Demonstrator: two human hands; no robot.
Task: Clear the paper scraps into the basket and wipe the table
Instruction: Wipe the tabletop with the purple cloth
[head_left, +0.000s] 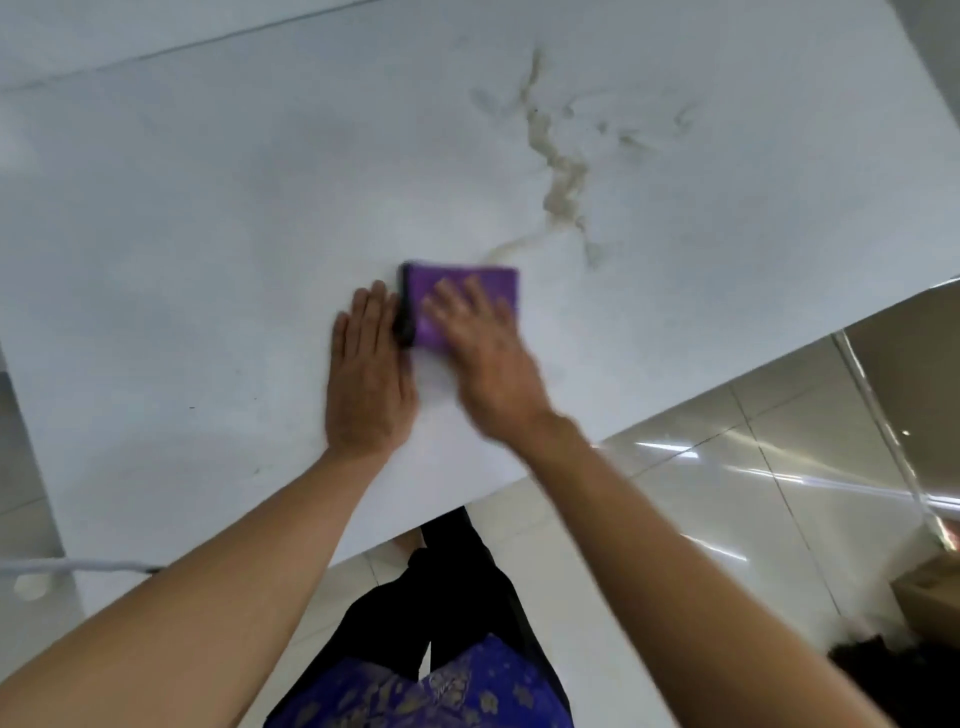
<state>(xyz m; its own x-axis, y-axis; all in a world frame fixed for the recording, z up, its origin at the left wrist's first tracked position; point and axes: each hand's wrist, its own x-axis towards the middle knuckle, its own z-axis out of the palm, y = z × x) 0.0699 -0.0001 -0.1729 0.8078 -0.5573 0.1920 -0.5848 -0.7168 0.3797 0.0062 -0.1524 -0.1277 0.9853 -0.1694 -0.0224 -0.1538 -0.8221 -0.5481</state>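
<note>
A folded purple cloth (498, 286) with a dark edge lies on the white marble table (208, 234), near its front edge. My right hand (485, 358) presses flat on the cloth, fingers straight, and looks blurred by motion. My left hand (366, 374) rests flat on the tabletop just left of the cloth, its fingertips beside the dark edge. No paper scraps or basket are in view.
Beige veining (558, 171) runs across the table's right half. The table's front edge (675, 410) slants up to the right over glossy floor tiles. A white cable (78, 565) crosses the near left corner. A brown box (930, 592) sits on the floor at right.
</note>
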